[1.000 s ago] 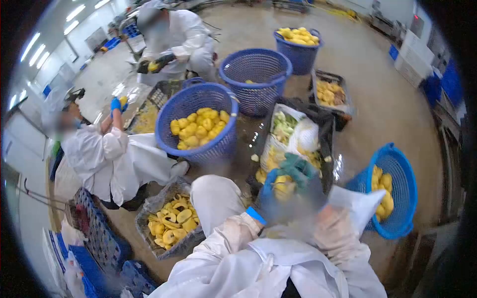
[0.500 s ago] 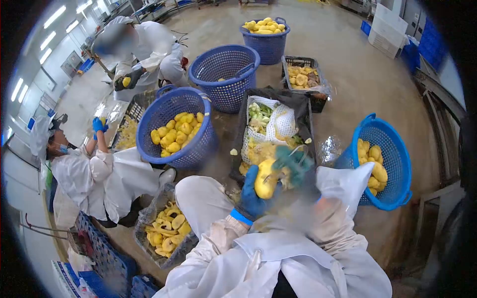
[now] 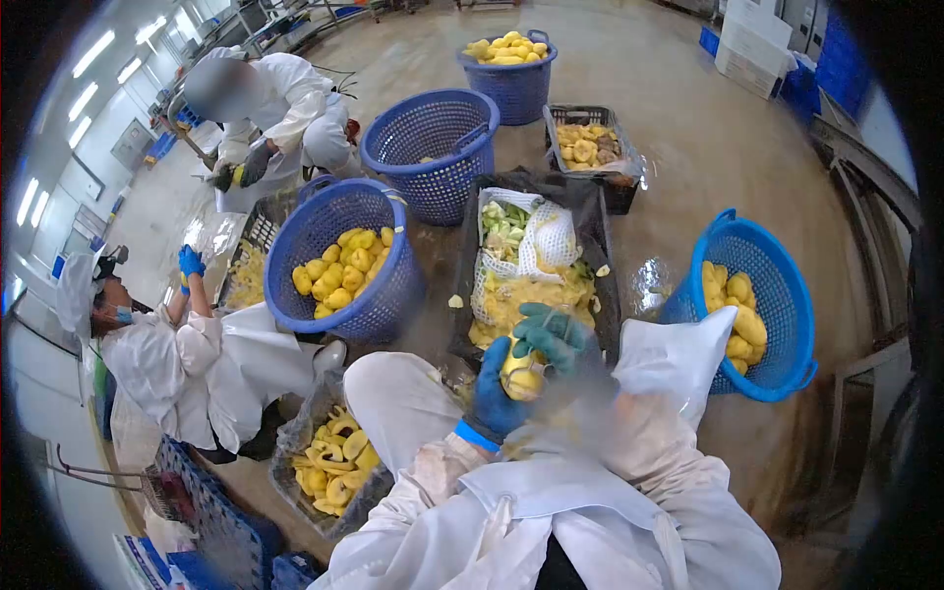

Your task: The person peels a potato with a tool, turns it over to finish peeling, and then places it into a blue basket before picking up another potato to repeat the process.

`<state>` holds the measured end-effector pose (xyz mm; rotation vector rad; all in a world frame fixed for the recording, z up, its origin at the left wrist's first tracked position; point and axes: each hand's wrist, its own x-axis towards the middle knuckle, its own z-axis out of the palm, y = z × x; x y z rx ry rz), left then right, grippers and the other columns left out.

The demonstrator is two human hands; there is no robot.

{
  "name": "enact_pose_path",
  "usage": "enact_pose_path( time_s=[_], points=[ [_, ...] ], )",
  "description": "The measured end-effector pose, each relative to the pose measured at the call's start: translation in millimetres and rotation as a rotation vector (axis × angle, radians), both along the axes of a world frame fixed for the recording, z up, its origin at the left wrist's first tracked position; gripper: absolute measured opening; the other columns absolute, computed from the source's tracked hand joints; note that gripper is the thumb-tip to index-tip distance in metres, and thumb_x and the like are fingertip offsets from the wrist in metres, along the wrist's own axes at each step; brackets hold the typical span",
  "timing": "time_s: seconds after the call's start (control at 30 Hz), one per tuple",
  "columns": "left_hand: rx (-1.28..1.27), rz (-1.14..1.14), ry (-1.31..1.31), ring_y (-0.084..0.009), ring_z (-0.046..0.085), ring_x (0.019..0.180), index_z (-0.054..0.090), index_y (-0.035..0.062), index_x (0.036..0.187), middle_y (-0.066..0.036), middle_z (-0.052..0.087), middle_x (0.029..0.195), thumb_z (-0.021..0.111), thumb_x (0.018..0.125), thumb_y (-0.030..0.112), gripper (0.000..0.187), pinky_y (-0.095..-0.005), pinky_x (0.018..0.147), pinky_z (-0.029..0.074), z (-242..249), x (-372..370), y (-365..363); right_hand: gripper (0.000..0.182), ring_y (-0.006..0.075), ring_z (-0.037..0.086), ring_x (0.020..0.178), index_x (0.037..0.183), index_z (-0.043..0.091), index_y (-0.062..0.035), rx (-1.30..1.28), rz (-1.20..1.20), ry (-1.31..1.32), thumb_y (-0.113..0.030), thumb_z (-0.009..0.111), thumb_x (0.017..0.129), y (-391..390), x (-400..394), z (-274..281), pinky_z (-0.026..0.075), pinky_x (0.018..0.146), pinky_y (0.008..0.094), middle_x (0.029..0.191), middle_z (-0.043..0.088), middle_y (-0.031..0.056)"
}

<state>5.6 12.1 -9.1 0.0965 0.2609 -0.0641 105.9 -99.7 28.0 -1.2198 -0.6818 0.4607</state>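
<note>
My blue-gloved left hand (image 3: pixel 497 395) is clamped around a smooth, yellow, oval fruit (image 3: pixel 521 374), held in front of my body. My green-gloved right hand (image 3: pixel 553 336) is bent over its far end; blur hides whether it closes on anything.

Just beyond my hands lies a black crate with a dark plastic liner (image 3: pixel 598 231), holding white foam netting (image 3: pixel 547 242) and green and yellow scraps (image 3: pixel 521 300). To the right of my right hand, a bright blue perforated plastic basket (image 3: pixel 787 320) holds more yellow fruit. Left of my left hand sits a plastic-lined crate (image 3: pixel 362 503) of yellow cut pieces (image 3: pixel 339 462).

Farther ahead and left stands a violet-blue perforated basket (image 3: pixel 393 300) with yellow fruit inside. Past it, on my far left, are a person in white with blue gloves (image 3: pixel 147 359) and another person, in dark gloves (image 3: pixel 295 103).
</note>
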Motion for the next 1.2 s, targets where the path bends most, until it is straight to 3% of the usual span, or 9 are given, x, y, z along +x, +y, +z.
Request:
enact_pose_path(
  time_s=[0.13, 0.23, 0.43, 0.5, 0.6, 0.67, 0.83, 1.03, 1.2],
  points=[
    [0.186, -0.052, 0.044, -0.0223, 0.061, 0.101, 0.053, 0.0120, 0.127, -0.008, 0.062, 0.115, 0.055, 0.092, 0.047, 0.050, -0.0390, 0.084, 0.053, -4, -8, -1, 0.025, 0.0173, 0.066, 0.078, 0.110, 0.065, 0.0002, -0.162, -0.410, -0.188, -0.014, 0.063, 0.089, -7, 75, -25, 0.054, 0.070, 0.0323, 0.088, 0.069, 0.0084],
    [0.194, -0.005, 0.064, -0.0239, 0.063, 0.098, 0.054, 0.0123, 0.127, -0.010, 0.063, 0.114, 0.055, 0.091, 0.049, 0.052, -0.0374, 0.079, 0.055, 20, -6, -1, 0.025, 0.0177, 0.065, 0.078, 0.108, 0.064, 0.0008, 0.230, -0.422, 0.204, -0.017, 0.062, 0.091, -21, 112, -37, 0.053, 0.068, 0.0332, 0.083, 0.067, 0.0080],
    [-0.221, -0.123, -0.160, -0.0252, 0.062, 0.096, 0.055, 0.0125, 0.126, -0.014, 0.062, 0.113, 0.056, 0.090, 0.051, 0.053, -0.0368, 0.078, 0.055, -22, -1, 7, 0.022, 0.0158, 0.065, 0.079, 0.098, 0.069, 0.0005, -0.022, -0.176, -0.125, -0.019, 0.060, 0.092, -2, 7, 0, 0.051, 0.073, 0.0300, 0.090, 0.070, 0.0076],
    [0.648, 0.115, 0.043, -0.0254, 0.062, 0.097, 0.053, 0.0117, 0.129, -0.016, 0.060, 0.116, 0.055, 0.090, 0.052, 0.055, -0.0373, 0.078, 0.055, 19, -11, -15, 0.023, 0.0158, 0.065, 0.079, 0.098, 0.068, 0.0010, -0.011, -0.200, -0.103, -0.019, 0.059, 0.093, -1, 15, -7, 0.052, 0.074, 0.0310, 0.089, 0.069, 0.0074],
    [0.178, -0.094, 0.010, -0.0254, 0.061, 0.099, 0.052, 0.0109, 0.130, -0.015, 0.060, 0.116, 0.054, 0.091, 0.052, 0.057, -0.0377, 0.081, 0.054, 11, -11, -3, 0.025, 0.0168, 0.065, 0.079, 0.103, 0.066, 0.0016, 0.007, -0.419, 0.021, -0.019, 0.056, 0.094, -18, 81, -26, 0.052, 0.075, 0.0319, 0.092, 0.068, 0.0087],
    [0.247, -0.080, 0.014, -0.0249, 0.061, 0.100, 0.052, 0.0110, 0.129, -0.014, 0.060, 0.116, 0.053, 0.091, 0.051, 0.055, -0.0374, 0.083, 0.053, 13, -8, 1, 0.029, 0.0183, 0.064, 0.081, 0.111, 0.064, 0.0017, 0.159, -0.447, 0.359, -0.020, 0.052, 0.095, -26, 107, -31, 0.051, 0.076, 0.0312, 0.099, 0.065, 0.0124],
    [0.250, -0.030, 0.097, -0.0240, 0.061, 0.101, 0.052, 0.0106, 0.129, -0.012, 0.061, 0.116, 0.052, 0.093, 0.050, 0.053, -0.0358, 0.083, 0.053, 16, -4, -10, 0.031, 0.0177, 0.064, 0.078, 0.107, 0.065, 0.0038, -0.211, -0.405, -0.446, -0.019, 0.049, 0.095, -16, 56, -39, 0.051, 0.074, 0.0310, 0.087, 0.067, 0.0114],
    [0.307, -0.067, 0.052, -0.0242, 0.060, 0.108, 0.046, 0.0089, 0.135, -0.013, 0.058, 0.122, 0.056, 0.092, 0.044, 0.056, -0.0372, 0.087, 0.053, 12, -16, -4, 0.031, 0.0192, 0.066, 0.081, 0.109, 0.065, 0.0026, 0.169, -0.524, 0.289, -0.022, 0.054, 0.094, -27, 77, -1, 0.052, 0.073, 0.0301, 0.085, 0.068, 0.0084],
    [0.724, -0.072, -0.070, -0.0244, 0.060, 0.107, 0.038, 0.0078, 0.139, -0.013, 0.054, 0.123, 0.066, 0.088, 0.026, 0.062, -0.0378, 0.088, 0.053, -5, -13, -13, 0.021, 0.0191, 0.066, 0.081, 0.103, 0.065, -0.0014, -0.049, -0.372, -0.185, -0.013, 0.054, 0.089, -12, 37, -8, 0.052, 0.075, 0.0305, 0.084, 0.067, 0.0068]
  ],
)
